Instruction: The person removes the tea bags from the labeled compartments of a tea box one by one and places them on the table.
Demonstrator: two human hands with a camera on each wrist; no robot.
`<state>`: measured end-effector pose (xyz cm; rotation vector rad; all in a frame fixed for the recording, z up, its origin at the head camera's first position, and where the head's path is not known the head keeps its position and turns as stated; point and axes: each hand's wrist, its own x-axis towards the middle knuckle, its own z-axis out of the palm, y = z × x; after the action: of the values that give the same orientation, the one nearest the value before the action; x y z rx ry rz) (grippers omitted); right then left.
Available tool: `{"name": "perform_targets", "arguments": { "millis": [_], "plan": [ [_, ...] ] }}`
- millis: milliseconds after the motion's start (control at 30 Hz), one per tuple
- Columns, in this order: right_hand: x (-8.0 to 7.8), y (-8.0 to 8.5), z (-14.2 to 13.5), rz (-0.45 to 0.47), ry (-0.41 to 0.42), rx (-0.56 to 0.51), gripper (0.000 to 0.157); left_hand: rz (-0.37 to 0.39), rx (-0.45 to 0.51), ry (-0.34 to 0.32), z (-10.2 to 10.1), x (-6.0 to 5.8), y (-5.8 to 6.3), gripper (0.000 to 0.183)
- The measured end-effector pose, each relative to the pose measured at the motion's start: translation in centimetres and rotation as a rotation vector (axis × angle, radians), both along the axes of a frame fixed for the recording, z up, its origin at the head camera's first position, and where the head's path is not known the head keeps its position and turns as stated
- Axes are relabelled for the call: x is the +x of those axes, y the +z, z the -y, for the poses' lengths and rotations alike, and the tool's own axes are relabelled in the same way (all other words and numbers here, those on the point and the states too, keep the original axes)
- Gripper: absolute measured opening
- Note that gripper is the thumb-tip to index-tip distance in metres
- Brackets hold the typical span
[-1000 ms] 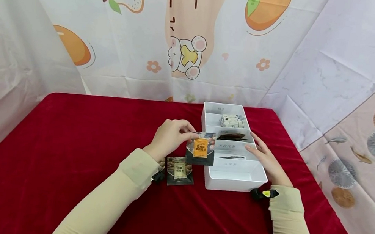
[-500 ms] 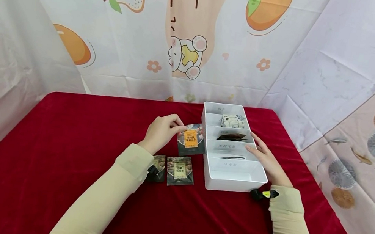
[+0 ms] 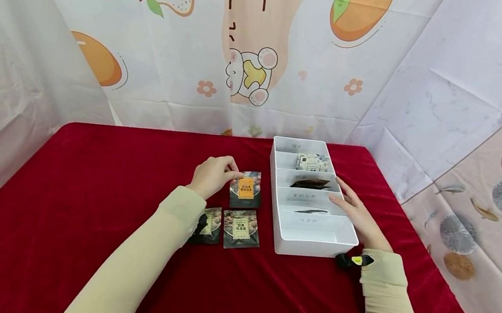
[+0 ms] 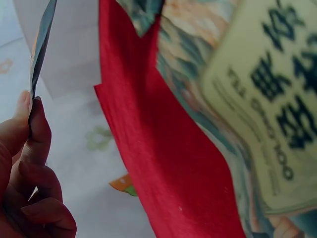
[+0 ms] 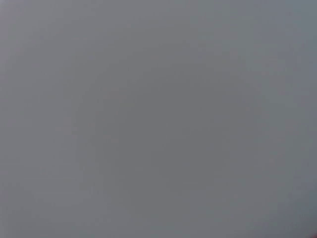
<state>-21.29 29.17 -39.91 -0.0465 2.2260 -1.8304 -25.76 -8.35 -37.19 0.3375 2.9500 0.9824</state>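
In the head view my left hand point(image 3: 213, 175) pinches the top left corner of a dark tea bag sachet point(image 3: 246, 190) with an orange label. The left wrist view has this sachet point(image 4: 41, 44) edge-on between thumb and fingers. Two more sachets lie nearer me, one oolong sachet point(image 3: 241, 229) with a pale label and another point(image 3: 211, 225) partly behind my left wrist. My right hand point(image 3: 357, 213) holds the right wall of a white divided box point(image 3: 310, 248), thumb over the rim. The right wrist view is only grey blur.
Inside the box, pale packets point(image 3: 312, 162) lie in a rear compartment and dark sachets point(image 3: 311, 183) in a middle one. Another sachet's edge point(image 3: 312, 211) shows nearer the front. Red cloth point(image 3: 110, 223) covers the table; a printed curtain point(image 3: 173, 66) hangs behind.
My left hand has carried the orange-label sachet left from the box's side, to just behind the two oolong sachets, and straightened it. The right hand and the box have stayed put.
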Motion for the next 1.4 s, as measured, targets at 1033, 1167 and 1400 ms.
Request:
{"name": "perform_targets", "arguments": {
  "millis": [1033, 1167, 1400],
  "plan": [
    [0.0, -0.1, 0.0, -0.001, -0.009, -0.003, 0.071, -0.032, -0.276, 0.047, 0.0, -1.1, -1.9, 0.033],
    [0.1, 0.0, 0.0, 0.001, -0.009, -0.005, 0.072, -0.009, -0.308, 0.044, 0.0, -1.1, -1.8, 0.041],
    [0.1, -0.1, 0.1, 0.000, -0.015, -0.003, 0.072, 0.019, -0.347, 0.039, 0.1, -0.9, -1.6, 0.044]
  ]
}}
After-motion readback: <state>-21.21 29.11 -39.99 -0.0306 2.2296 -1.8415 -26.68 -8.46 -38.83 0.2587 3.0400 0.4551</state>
